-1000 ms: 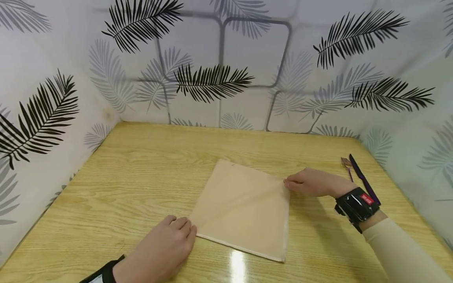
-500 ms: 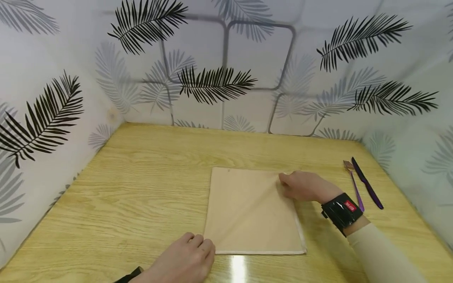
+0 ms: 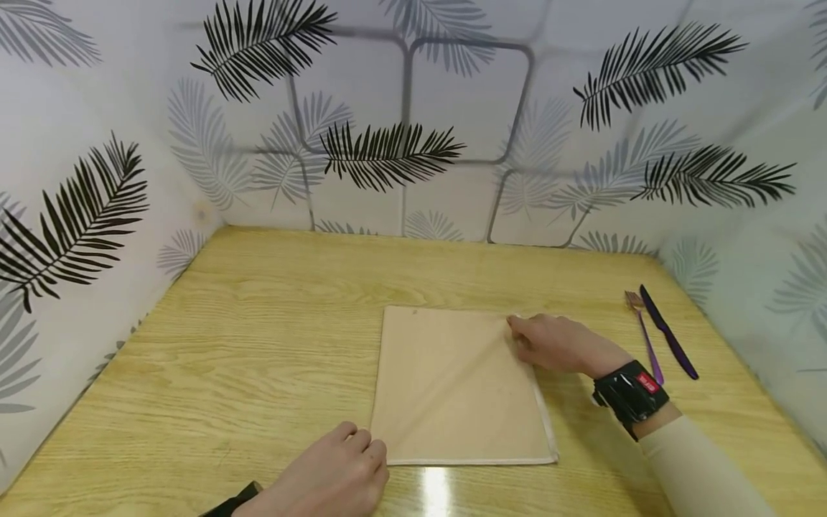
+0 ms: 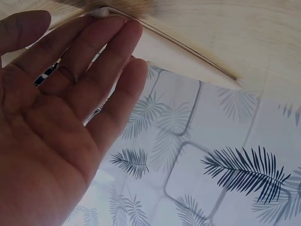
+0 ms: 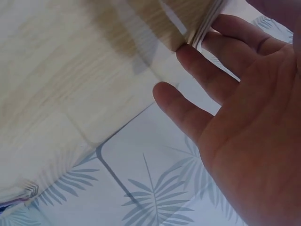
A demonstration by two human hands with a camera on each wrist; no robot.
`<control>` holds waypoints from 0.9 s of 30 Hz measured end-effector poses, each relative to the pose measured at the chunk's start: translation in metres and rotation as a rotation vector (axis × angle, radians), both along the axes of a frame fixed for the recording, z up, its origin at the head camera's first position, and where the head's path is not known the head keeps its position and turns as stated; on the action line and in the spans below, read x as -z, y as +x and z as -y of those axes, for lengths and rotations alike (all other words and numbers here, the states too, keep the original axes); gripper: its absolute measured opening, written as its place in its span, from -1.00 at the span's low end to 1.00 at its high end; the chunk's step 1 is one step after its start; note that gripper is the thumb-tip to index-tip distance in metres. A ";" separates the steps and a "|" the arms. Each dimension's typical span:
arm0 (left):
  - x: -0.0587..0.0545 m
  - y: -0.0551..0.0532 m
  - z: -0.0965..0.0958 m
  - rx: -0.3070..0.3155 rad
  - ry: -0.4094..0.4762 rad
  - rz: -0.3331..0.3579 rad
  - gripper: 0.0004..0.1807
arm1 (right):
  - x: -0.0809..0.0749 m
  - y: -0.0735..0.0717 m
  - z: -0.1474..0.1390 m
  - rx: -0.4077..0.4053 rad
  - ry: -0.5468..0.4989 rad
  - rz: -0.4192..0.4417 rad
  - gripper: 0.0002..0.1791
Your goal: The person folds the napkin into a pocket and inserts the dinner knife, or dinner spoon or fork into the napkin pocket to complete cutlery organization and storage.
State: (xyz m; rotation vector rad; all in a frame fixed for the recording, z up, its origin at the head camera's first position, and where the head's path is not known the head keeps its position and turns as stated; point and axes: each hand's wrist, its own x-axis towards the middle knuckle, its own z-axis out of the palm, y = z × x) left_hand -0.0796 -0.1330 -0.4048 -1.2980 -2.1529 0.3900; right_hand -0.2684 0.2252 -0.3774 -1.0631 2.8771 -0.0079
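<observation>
A square beige cloth napkin with pale edges lies on the table, a faint diagonal crease running between its held corners. At its near left corner is my left hand, the fingers bent over the edge; in the left wrist view the left hand has its fingertips against the napkin corner. My right hand pinches the far right corner. From the right wrist, the layered napkin edge shows at the fingertips of the right hand, while part of the thumb is cut off.
On the right of the wooden table lie a purple-handled fork and a dark purple knife, beyond my right wrist. A leaf-patterned covering surrounds the table at the back and sides.
Over the second, the napkin has turned so its near edge runs nearly level. My left hand has moved right and nearer, my right hand slightly left. Little differs in the last half second.
</observation>
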 end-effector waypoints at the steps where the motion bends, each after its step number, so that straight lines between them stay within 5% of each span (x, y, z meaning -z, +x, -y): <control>1: 0.000 0.000 -0.001 0.004 0.008 -0.003 -0.51 | 0.001 0.002 -0.001 -0.001 -0.007 -0.010 -0.61; 6: 0.000 0.000 -0.002 0.004 0.015 0.004 -0.46 | 0.011 0.012 -0.006 -0.019 -0.047 -0.093 -0.53; 11: -0.012 -0.005 -0.002 -0.017 0.000 0.067 -0.75 | 0.018 0.016 -0.008 -0.063 -0.083 -0.196 -0.64; 17: -0.035 -0.035 -0.002 -0.117 0.033 0.239 -0.83 | 0.012 0.027 -0.006 -0.072 -0.048 -0.324 -0.52; 22: -0.038 -0.066 0.001 -0.266 0.030 0.373 -0.24 | 0.001 0.062 0.005 -0.100 0.004 -0.276 -0.27; 27: -0.025 -0.067 0.006 -0.268 -0.036 0.541 0.11 | 0.003 0.114 0.005 -0.115 0.043 -0.047 -0.03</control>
